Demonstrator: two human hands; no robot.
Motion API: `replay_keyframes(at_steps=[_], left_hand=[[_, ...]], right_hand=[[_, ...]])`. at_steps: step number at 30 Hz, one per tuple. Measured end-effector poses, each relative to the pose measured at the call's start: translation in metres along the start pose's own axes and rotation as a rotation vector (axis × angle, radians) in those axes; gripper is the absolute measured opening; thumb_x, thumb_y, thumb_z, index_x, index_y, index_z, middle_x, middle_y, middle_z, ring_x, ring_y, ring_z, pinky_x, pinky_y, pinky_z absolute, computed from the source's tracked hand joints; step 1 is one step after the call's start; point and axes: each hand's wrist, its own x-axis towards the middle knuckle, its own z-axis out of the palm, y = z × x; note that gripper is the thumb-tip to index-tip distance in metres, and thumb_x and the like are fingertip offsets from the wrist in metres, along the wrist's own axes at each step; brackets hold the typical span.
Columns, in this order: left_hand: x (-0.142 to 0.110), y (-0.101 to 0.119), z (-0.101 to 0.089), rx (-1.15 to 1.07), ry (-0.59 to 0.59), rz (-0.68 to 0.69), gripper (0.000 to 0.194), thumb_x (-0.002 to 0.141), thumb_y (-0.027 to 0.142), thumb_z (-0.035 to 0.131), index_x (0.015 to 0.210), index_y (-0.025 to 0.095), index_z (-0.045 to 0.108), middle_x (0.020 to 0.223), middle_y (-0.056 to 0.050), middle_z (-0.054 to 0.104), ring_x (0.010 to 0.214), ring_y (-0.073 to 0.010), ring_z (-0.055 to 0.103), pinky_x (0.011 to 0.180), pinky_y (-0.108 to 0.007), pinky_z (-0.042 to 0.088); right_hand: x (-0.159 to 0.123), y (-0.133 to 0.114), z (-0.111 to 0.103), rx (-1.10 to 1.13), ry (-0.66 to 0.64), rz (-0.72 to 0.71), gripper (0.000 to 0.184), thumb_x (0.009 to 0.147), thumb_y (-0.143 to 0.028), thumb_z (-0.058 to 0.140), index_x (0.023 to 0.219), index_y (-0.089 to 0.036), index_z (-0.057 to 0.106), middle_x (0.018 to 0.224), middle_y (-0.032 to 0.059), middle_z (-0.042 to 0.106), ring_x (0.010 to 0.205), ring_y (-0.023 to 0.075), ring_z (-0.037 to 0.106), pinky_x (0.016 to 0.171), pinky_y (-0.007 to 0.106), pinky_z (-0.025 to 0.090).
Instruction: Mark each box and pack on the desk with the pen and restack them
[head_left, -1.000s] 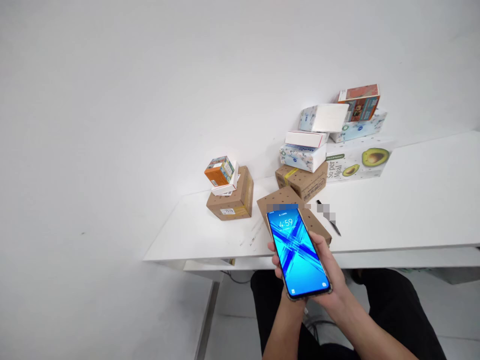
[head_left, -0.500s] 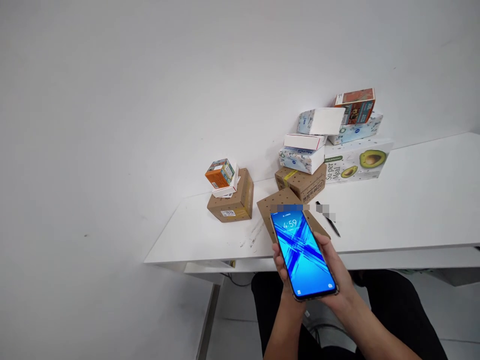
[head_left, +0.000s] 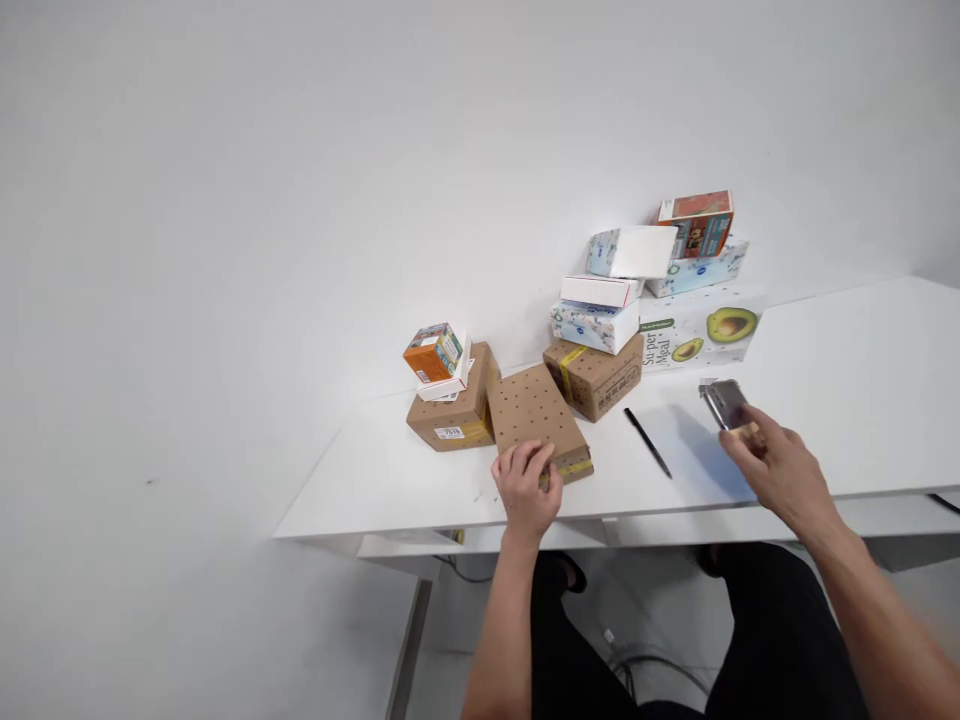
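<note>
My left hand (head_left: 528, 490) has its fingers curled over the near edge of a flat brown cardboard box (head_left: 534, 408) with dark dots and yellow tape. That box lies on the white table, tilted in line between two other cartons. Over to the right, my right hand (head_left: 780, 465) grips a phone (head_left: 725, 404) by its near end, thumb and fingers on its edges. The phone is held just above the table with its back up, and a bluish glow shows on the surface below. A black pen (head_left: 647, 442) lies between the two hands.
On the left, a carton (head_left: 450, 422) carries a white box and an orange box (head_left: 433, 352). Behind, another carton (head_left: 596, 375) bears stacked white and floral boxes. A white avocado-print box (head_left: 697, 335) stands against the wall, more boxes on top. The table's front edge (head_left: 690, 512) runs before my knees.
My hands have parted. The right one has carried the phone rightward and turned it screen down; the left has let go of it and is on the flat box, which has shifted left and turned.
</note>
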Motion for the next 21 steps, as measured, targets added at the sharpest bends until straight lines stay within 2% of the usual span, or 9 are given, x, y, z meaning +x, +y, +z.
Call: replay_keyframes(at_steps=[2, 4, 7, 13, 19, 21], left_hand=[[0.006, -0.006, 0.006, -0.006, 0.000, -0.001, 0.025, 0.075, 0.016, 0.060, 0.097, 0.025, 0.066, 0.101, -0.004, 0.066, 0.097, -0.0212, 0.056, 0.090, -0.038, 0.037], [0.012, -0.012, 0.012, -0.003, -0.005, -0.001, 0.024, 0.075, 0.017, 0.060, 0.097, 0.025, 0.066, 0.101, -0.004, 0.066, 0.098, -0.0211, 0.056, 0.090, -0.038, 0.037], [0.021, -0.021, 0.021, 0.010, -0.022, -0.010, 0.023, 0.075, 0.018, 0.060, 0.096, 0.026, 0.067, 0.101, -0.004, 0.067, 0.100, -0.0214, 0.056, 0.091, -0.038, 0.036], [0.040, -0.040, 0.041, 0.001, -0.047, -0.024, 0.025, 0.073, 0.018, 0.061, 0.095, 0.027, 0.067, 0.102, -0.003, 0.067, 0.100, -0.0207, 0.056, 0.091, -0.038, 0.036], [0.058, -0.059, 0.055, 0.006, -0.073, -0.035, 0.026, 0.070, 0.017, 0.060, 0.093, 0.027, 0.069, 0.101, -0.003, 0.067, 0.101, -0.0211, 0.057, 0.094, -0.039, 0.035], [0.063, -0.066, 0.058, 0.000, -0.086, -0.036, 0.026, 0.070, 0.017, 0.060, 0.092, 0.027, 0.069, 0.101, -0.002, 0.067, 0.102, -0.0204, 0.057, 0.096, -0.038, 0.035]], right_hand=[[0.007, 0.009, 0.006, -0.202, -0.022, -0.053, 0.058, 0.082, -0.048, 0.047, 0.131, -0.017, 0.048, 0.098, 0.0156, 0.063, 0.091, 0.0326, 0.060, 0.068, 0.039, 0.047], [0.012, 0.011, 0.010, -0.335, -0.042, -0.077, 0.058, 0.084, -0.045, 0.046, 0.134, -0.016, 0.044, 0.107, 0.0196, 0.060, 0.090, 0.0337, 0.059, 0.069, 0.040, 0.044], [0.019, 0.009, 0.015, -0.469, -0.060, -0.125, 0.057, 0.086, -0.044, 0.044, 0.135, -0.014, 0.043, 0.109, 0.0228, 0.058, 0.089, 0.0348, 0.058, 0.069, 0.040, 0.041], [0.038, 0.015, 0.021, -0.505, -0.105, -0.119, 0.051, 0.085, -0.037, 0.045, 0.133, -0.017, 0.046, 0.108, 0.0206, 0.059, 0.091, 0.0353, 0.057, 0.073, 0.040, 0.039], [0.060, 0.045, 0.032, -0.389, -0.211, -0.182, 0.060, 0.083, -0.052, 0.046, 0.131, -0.017, 0.050, 0.113, 0.0214, 0.060, 0.098, 0.0377, 0.054, 0.074, 0.045, 0.040], [0.061, 0.050, 0.037, -0.369, -0.181, -0.179, 0.061, 0.080, -0.055, 0.050, 0.127, -0.017, 0.054, 0.118, 0.0223, 0.058, 0.103, 0.0408, 0.051, 0.076, 0.049, 0.041]])
